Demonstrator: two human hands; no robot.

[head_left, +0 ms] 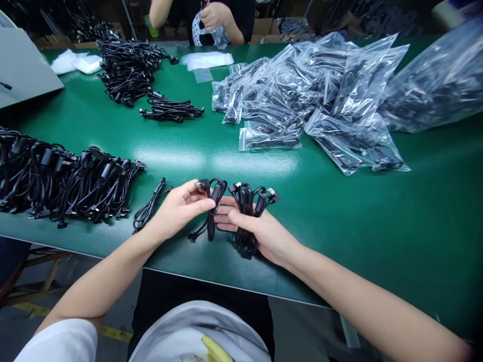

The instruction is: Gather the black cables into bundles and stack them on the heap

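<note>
Over the green table's near edge, my left hand (184,206) pinches one folded black cable (212,221) between thumb and fingers. Just right of it, my right hand (260,229) is closed on a bundle of black cables (246,201), thumb across the front, with plug ends sticking out at the top. The fingertips of my right hand reach behind the single cable. Beside my left wrist a loose folded cable (148,206) lies on the table. A long row of black cables (75,181) fills the table's left side.
Clear bags of cables (294,85) are heaped at the back right, beside a large plastic bag (441,80). A cable pile (128,65), a small bundle (171,108) and flat empty bags (207,60) lie farther back. A grey box (28,68) stands left. Across the table is another person (222,22).
</note>
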